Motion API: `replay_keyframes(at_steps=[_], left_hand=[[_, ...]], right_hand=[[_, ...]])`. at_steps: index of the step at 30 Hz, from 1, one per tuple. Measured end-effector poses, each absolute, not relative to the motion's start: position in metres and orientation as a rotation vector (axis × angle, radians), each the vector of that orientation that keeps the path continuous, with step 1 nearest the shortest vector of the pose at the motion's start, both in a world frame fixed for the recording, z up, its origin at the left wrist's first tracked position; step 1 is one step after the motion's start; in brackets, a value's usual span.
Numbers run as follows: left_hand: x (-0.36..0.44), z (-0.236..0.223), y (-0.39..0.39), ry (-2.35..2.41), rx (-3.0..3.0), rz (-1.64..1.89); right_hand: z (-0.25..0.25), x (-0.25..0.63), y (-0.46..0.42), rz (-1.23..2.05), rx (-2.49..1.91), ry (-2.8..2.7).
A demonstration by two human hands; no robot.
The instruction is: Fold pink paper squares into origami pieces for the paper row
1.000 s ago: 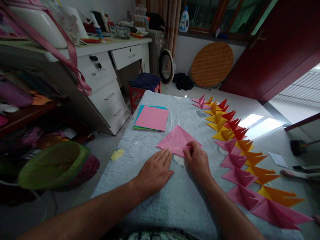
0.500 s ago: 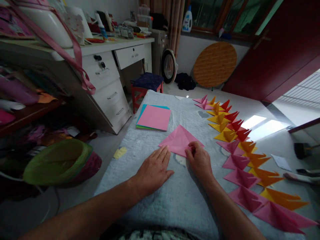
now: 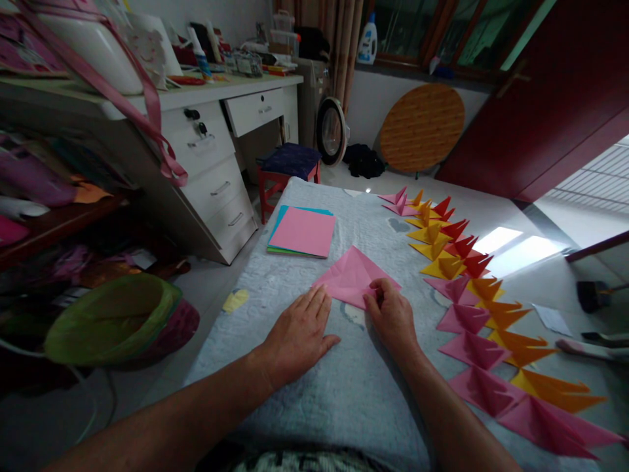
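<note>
Left hand (image 3: 299, 326), grip flat, has slid to the left corner of the folded paper (image 3: 354, 270), suggesting creasing; right hand (image 3: 392, 316) pinches its near edge upon the desk (image 3: 348, 377).

White desk (image 3: 201, 141) left, stool (image 3: 289, 160) beside it. Washer (image 3: 308, 85) behind, hatch (image 3: 330, 131) open. Round wooden board (image 3: 422, 128) leans on white wall (image 3: 363, 98) under window (image 3: 457, 33). Red door (image 3: 550, 98) right. Pale floor (image 3: 211, 282) shiny, bright glare (image 3: 535, 249).

Home room: washing machine (image 3: 310, 88), desk (image 3: 199, 134), curtain (image 3: 346, 52).
</note>
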State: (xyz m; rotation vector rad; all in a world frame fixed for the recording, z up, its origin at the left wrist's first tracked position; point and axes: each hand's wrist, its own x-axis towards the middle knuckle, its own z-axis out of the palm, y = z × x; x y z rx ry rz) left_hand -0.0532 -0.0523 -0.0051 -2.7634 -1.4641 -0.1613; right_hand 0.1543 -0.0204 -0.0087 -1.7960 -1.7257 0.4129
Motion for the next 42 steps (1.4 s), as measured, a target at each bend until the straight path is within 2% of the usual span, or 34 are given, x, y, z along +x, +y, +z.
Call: replay_keyframes(at_steps=[7,13,17,24,30,36,42], left_hand=[[-0.054,0.000,-0.052,-1.556,-2.680,-0.134],[-0.066,0.023,-0.034,-1.924,-2.448,-0.115],[-0.070,0.023,-0.023,-1.932,-2.449,-0.241],[-0.068,0.010,-0.020,-1.818,-2.575,-0.480],[-0.061,0.007,-0.025,-1.460,-2.741,-0.587],[-0.050,-0.001,-0.035,-1.077,-2.953,-0.463],[-0.047,-0.004,-0.040,-1.071,-2.946,-0.360]], right_hand=[[-0.007,0.154,-0.021,0.411,-1.805,-1.738],[-0.007,0.155,-0.020,0.429,-1.814,-1.733],[-0.008,0.155,-0.020,0.439,-1.813,-1.719],[-0.009,0.154,-0.022,0.416,-1.788,-1.714],[-0.010,0.152,-0.024,0.349,-1.782,-1.714],[-0.011,0.155,-0.022,0.401,-1.774,-1.688],[-0.011,0.157,-0.021,0.426,-1.768,-1.694]])
